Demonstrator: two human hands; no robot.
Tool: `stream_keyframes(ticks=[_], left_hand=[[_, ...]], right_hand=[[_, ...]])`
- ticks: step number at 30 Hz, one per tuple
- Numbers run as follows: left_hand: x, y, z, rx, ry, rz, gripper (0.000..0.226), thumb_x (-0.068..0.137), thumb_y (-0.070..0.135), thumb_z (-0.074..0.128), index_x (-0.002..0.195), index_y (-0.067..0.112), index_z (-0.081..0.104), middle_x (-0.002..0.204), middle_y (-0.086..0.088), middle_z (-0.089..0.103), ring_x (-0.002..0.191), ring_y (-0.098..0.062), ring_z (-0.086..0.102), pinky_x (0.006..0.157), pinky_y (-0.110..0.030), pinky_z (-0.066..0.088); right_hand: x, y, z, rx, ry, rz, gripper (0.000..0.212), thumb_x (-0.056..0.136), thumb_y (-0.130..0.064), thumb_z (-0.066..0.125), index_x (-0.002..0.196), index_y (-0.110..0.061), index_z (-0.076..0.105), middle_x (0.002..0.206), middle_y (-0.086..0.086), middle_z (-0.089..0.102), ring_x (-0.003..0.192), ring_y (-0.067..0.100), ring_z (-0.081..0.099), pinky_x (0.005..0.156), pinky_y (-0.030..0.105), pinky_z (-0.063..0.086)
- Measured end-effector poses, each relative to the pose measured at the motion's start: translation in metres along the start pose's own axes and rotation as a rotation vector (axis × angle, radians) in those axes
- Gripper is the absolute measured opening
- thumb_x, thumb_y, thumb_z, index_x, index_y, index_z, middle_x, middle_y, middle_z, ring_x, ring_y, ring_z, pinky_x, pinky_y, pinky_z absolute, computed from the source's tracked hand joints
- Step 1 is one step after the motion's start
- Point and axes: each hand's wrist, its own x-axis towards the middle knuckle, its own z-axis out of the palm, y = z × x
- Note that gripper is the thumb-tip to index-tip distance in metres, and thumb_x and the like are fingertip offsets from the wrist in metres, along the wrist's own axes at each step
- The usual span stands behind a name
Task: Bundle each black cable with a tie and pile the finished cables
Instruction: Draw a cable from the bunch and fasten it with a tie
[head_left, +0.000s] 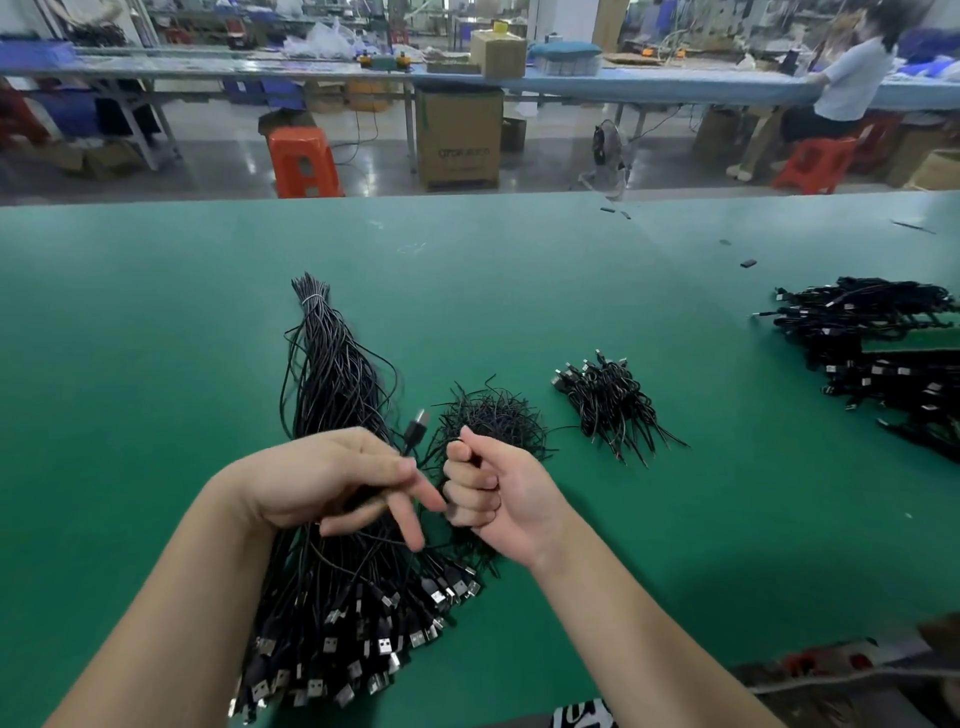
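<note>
Landmark: the big bunch of loose black cables (337, 493) lies on the green table (156, 338). One thin end is tied and points away from the person. The plug ends lie close to the person.
Left hand: the left hand (332, 480) is over the middle of the big bunch. Its thumb and fingers pinch one cable (414, 431). Two fingers stick out straight. The cable's plug sticks up just right of the big bunch.
Right hand: the right hand (488, 493) is just right of the big bunch, close to the left hand. Its fingers are curled tight around thin black strands. I cannot tell if they are cable or tie.
Ties: a small heap of black ties (493, 415) lies just right of the big bunch, behind the right hand.
Small pile: some bundled cables (610, 400) lie further right of the big bunch.
Big pile: many more bundled cables (878, 353) lie far right of the big bunch, at the table's edge.
</note>
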Motion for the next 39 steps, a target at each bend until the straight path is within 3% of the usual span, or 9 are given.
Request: stream_keyframes(ticks=[5,8,13,16,20,24,29,34,39], left_hand=[[0.006,-0.001,0.007,0.398,0.125,-0.297,0.035,0.106,0.036,0.042,0.11,0.017,0.071,0.08,-0.003,0.077,0.063,-0.015,0.068,0.07,-0.03,0.055],[0.017,-0.01,0.007,0.449,0.406,-0.219,0.034,0.104,0.042,0.044,0.107,0.022,0.072,0.101,0.003,0.077,0.098,-0.015,0.072,0.098,-0.039,0.053],[0.045,-0.015,0.011,-0.455,0.912,0.241,0.035,0.109,0.028,0.035,0.12,0.013,0.064,0.122,-0.007,0.07,0.108,-0.019,0.071,0.099,-0.038,0.053],[0.043,-0.006,0.001,-1.042,0.922,0.399,0.046,0.11,0.031,0.026,0.116,0.0,0.06,0.113,-0.016,0.073,0.105,-0.026,0.072,0.09,-0.037,0.056],[0.032,0.007,0.001,-1.347,0.87,0.55,0.039,0.109,0.027,0.032,0.096,0.006,0.062,0.082,-0.005,0.072,0.076,-0.016,0.074,0.068,-0.025,0.058],[0.021,0.01,0.009,-1.066,0.66,0.531,0.033,0.103,0.029,0.041,0.082,0.016,0.063,0.064,0.007,0.051,0.04,-0.003,0.037,0.042,-0.016,0.03],[-0.002,-0.003,0.005,0.001,0.034,0.19,0.045,0.101,0.04,0.049,0.111,0.003,0.073,0.08,-0.01,0.075,0.04,-0.016,0.044,0.059,-0.035,0.041],[0.009,-0.014,0.007,0.252,0.207,-0.119,0.038,0.095,0.052,0.045,0.115,0.034,0.071,0.101,0.001,0.078,0.08,-0.016,0.072,0.079,-0.031,0.052],[0.023,-0.028,0.013,0.291,0.441,-0.07,0.025,0.097,0.045,0.047,0.106,0.041,0.07,0.103,0.019,0.075,0.1,0.0,0.069,0.104,-0.037,0.049]], right_hand=[[0.002,0.003,0.012,-0.121,-0.006,-0.024,0.035,0.106,-0.028,0.042,0.076,-0.019,0.057,0.055,-0.008,0.023,0.041,0.006,0.017,0.04,0.02,0.017],[0.002,0.002,0.017,-0.144,-0.004,-0.052,0.034,0.107,-0.026,0.039,0.078,-0.018,0.055,0.056,-0.007,0.021,0.042,0.007,0.015,0.041,0.021,0.015],[-0.001,0.003,0.022,-0.19,-0.064,-0.016,0.035,0.107,-0.027,0.038,0.077,-0.019,0.055,0.054,-0.008,0.024,0.042,0.007,0.016,0.041,0.02,0.017],[-0.001,0.001,0.019,-0.236,-0.036,0.014,0.036,0.108,-0.027,0.037,0.076,-0.02,0.053,0.055,-0.008,0.024,0.043,0.007,0.016,0.041,0.02,0.017],[0.0,0.004,0.015,-0.219,-0.023,0.052,0.036,0.108,-0.028,0.038,0.075,-0.021,0.051,0.056,-0.008,0.023,0.044,0.007,0.016,0.041,0.02,0.018],[-0.001,-0.01,0.009,-0.019,-0.055,0.048,0.033,0.104,-0.028,0.042,0.073,-0.02,0.052,0.053,-0.01,0.025,0.041,0.005,0.021,0.039,0.019,0.018],[-0.004,-0.034,0.006,-0.037,-0.035,0.03,0.029,0.101,-0.029,0.045,0.075,-0.019,0.053,0.051,-0.011,0.025,0.039,0.005,0.018,0.038,0.019,0.015],[-0.004,-0.029,0.011,-0.239,-0.009,-0.007,0.033,0.108,-0.026,0.038,0.081,-0.017,0.054,0.053,-0.01,0.027,0.041,0.005,0.019,0.039,0.019,0.019],[-0.007,-0.024,0.019,-0.386,0.01,-0.057,0.031,0.108,-0.026,0.039,0.082,-0.017,0.053,0.057,-0.008,0.026,0.044,0.007,0.019,0.041,0.02,0.017]])
